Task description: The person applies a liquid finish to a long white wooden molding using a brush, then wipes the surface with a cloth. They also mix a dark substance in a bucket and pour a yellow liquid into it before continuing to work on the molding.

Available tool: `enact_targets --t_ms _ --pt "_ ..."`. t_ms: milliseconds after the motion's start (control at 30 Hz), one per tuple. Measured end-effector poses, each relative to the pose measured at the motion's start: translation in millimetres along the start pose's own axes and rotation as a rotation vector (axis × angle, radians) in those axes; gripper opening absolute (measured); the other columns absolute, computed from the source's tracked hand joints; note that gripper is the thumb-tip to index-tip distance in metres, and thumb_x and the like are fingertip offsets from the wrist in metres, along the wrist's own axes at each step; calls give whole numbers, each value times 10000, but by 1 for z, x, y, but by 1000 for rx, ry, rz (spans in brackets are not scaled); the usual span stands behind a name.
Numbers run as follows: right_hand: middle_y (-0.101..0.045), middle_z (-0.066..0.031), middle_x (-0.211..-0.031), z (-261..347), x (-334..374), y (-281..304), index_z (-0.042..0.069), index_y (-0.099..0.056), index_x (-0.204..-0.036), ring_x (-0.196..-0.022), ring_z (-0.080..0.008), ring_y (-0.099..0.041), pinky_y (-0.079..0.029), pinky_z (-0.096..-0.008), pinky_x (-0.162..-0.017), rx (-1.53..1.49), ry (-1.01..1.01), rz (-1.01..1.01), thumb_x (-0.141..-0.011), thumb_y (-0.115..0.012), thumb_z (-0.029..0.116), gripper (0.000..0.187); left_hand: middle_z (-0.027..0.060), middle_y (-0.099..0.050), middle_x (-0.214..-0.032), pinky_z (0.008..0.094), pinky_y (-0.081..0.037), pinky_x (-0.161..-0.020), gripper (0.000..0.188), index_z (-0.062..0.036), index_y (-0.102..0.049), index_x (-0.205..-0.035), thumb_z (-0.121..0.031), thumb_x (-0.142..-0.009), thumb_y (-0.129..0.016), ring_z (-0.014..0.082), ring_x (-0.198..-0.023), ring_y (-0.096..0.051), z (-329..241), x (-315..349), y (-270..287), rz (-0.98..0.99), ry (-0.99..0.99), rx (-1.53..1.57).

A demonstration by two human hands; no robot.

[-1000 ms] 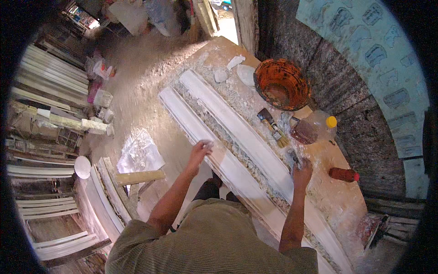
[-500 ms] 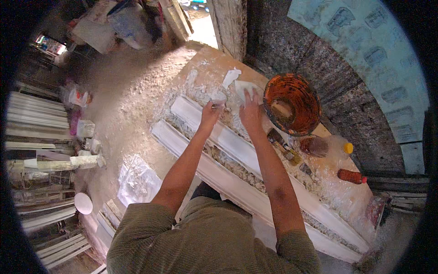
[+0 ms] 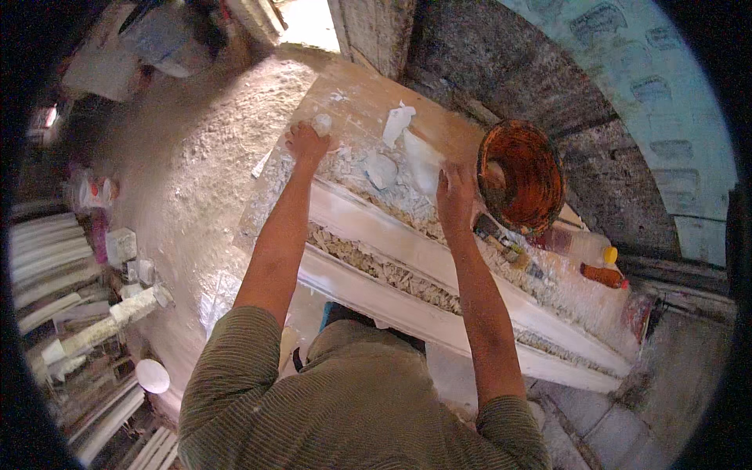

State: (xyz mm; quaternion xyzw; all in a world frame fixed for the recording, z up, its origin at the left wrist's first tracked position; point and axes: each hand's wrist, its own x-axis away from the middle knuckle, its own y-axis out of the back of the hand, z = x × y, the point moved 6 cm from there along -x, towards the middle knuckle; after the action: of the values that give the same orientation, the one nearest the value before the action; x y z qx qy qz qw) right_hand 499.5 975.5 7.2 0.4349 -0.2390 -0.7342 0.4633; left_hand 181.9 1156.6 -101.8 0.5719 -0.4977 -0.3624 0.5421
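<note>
On the far left of the plaster-smeared board (image 3: 362, 92), my left hand (image 3: 308, 144) has its fingers curled round a white plaster lump (image 3: 322, 123). Farther right, my right hand (image 3: 457, 192) is closed at the edge of a pale flat sheet (image 3: 424, 155); its fingertips are partly hidden. A small white scrap (image 3: 398, 124) lies beyond that sheet. Between my hands sits a flat white plaster patch (image 3: 381, 170). Two long white moulding strips (image 3: 368, 225) run diagonally below my hands, with crumbly plaster scraps (image 3: 384, 269) between them.
An orange-brown bucket (image 3: 522, 176) stands close by my right hand. Beyond it are brushes (image 3: 513, 252), a clear bottle with a yellow cap (image 3: 583, 247) and a red-brown bottle (image 3: 601, 275). White strips (image 3: 51, 251) are stacked at the left. A bright doorway (image 3: 311, 23) opens at the top.
My left hand has moved left and farther away, to the board's far left part. My right hand has shifted slightly right, along the pale sheet's edge. The view has also turned a little.
</note>
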Motion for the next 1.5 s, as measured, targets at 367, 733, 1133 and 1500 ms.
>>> enact_targets --t_ms 367,733,1133,1500 --pt "-646 -165 -1018 22 110 127 62 -675 -1051 -934 -333 -640 -530 -384 -804 95 -227 -99 -754 -670 -53 318 233 -535 -1269 497 -434 -970 766 21 -483 -1290 -545 -800 -647 385 -1212 -492 -64 18 17 178 -436 49" --pt "-660 -164 -979 15 178 194 29 -672 -1046 -919 -324 -640 -527 -394 -795 164 -420 -195 -765 -675 -43 290 206 -502 -1308 466 -383 -1017 661 -59 -507 -1307 -389 -777 -723 382 -1222 -469 -183 32 -56 125 -535 249" --pt "-668 -170 -991 11 240 242 6 -667 -1016 -933 -343 -645 -528 -417 -829 304 -581 -308 -778 -676 -27 240 213 -419 -1312 470 -346 -1050 828 5 -402 -1327 -274 -651 -790 399 -1236 -394 -105 97 -10 367 -1169 -75" --pt "-664 -171 -988 21 306 286 -1 -665 -1028 -919 -344 -636 -522 -428 -806 341 -665 -424 -839 -644 -5 191 208 -345 -1416 466 -242 -1131 882 -59 -392 -1379 -295 -642 -814 387 -1342 -298 -166 124 -35 433 -1365 -152"
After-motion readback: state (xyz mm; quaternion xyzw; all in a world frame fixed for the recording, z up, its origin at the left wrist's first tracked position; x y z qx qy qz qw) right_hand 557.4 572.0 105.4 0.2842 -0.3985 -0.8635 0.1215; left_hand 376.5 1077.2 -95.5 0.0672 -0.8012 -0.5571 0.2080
